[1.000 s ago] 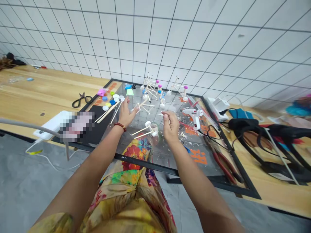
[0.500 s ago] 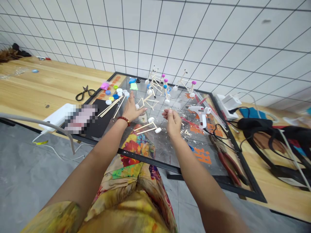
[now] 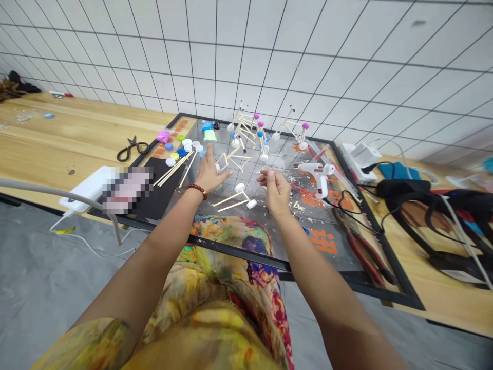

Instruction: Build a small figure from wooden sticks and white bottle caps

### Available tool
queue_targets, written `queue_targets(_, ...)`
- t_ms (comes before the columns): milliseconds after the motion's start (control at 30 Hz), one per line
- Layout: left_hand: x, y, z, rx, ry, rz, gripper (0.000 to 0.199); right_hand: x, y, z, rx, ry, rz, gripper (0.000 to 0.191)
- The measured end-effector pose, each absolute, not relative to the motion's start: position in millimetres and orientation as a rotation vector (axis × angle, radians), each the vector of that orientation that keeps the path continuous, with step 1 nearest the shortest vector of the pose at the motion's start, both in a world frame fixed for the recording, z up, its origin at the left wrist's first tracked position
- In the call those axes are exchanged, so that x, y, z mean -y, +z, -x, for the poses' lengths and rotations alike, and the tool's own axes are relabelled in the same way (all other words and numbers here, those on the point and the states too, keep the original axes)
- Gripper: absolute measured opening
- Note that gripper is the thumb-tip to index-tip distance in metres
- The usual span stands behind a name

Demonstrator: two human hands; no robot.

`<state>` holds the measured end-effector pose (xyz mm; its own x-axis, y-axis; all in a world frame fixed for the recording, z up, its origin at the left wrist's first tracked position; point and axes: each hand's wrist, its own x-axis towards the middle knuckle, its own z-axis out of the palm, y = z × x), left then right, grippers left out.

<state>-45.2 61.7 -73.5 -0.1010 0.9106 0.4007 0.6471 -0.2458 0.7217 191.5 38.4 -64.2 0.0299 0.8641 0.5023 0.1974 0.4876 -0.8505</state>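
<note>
Closest to us, our colorful flowered dress is showing at the bottom of the view, and our two bare arms are reaching out over a glass table with a black frame. Our left hand, with a red bead bracelet on its wrist, is hanging open above the glass, with its fingers spreading and pointing away from us. Our right hand is pressing its thumb and fingertips together, but we cannot tell if they are pinching something tiny. Neither hand is holding a stick frame. Just below and between our hands, a stick frame is lying on the glass with white round caps on it. Its long sticks are pointing from the lower left to the upper right. Just past our left fingers, a small stick shape is sitting on the glass. Loose wooden sticks and bottle caps are waiting on the left, so some making looks left to do. Farther up, stick frames with pink and blue caps are standing near the tiled wall, and they look done. On the right, a white glue gun is lying on the glass, and red-handled pliers are resting near the corner.
</note>
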Motion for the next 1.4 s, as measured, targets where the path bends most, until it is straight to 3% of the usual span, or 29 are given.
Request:
queue_targets(433,-57,-68,39,-1.717,1.195,-1.947,0.120,-32,-60,-196,1.560,0.544,0.981,0.045)
queue_targets(667,-59,-73,40,-1.700,1.216,-1.955,0.123,-33,-59,-203,1.965,0.026,0.939,0.040)
queue_targets(867,-57,-72,39,-1.739,1.123,-1.976,0.123,-31,-57,-203,2.064,-0.151,0.867,0.036)
queue_targets(1400,-58,-72,38,-1.771,1.112,-2.012,0.122,-32,-59,-204,2.042,-0.187,0.862,0.035)
